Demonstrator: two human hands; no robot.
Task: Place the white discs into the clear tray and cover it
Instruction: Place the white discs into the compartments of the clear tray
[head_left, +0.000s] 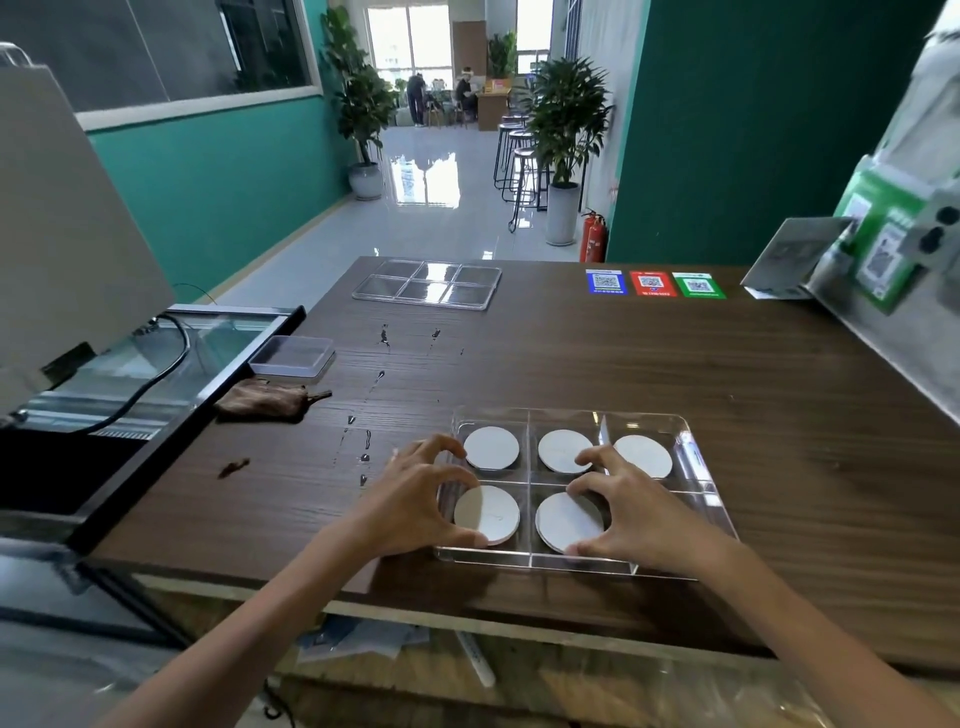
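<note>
A dark wood-grain table (623, 364) carries a clear compartmented tray (696, 457) at six o'clock, its clear lid (427, 285) at twelve, a small lidded box (292, 357) and brown cloth (265, 402) at nine, three QR stickers (653, 283) at one.

Both hands reach forward, bare forearms extended: left (415, 499) and right (631, 512), fingers curled, apparently pinching.

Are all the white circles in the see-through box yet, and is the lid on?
Five white discs sit in the clear tray; the near right compartment looks empty. The left hand pinches the near left disc, the right hand the near middle disc. The lid lies at the table's far end.
</note>
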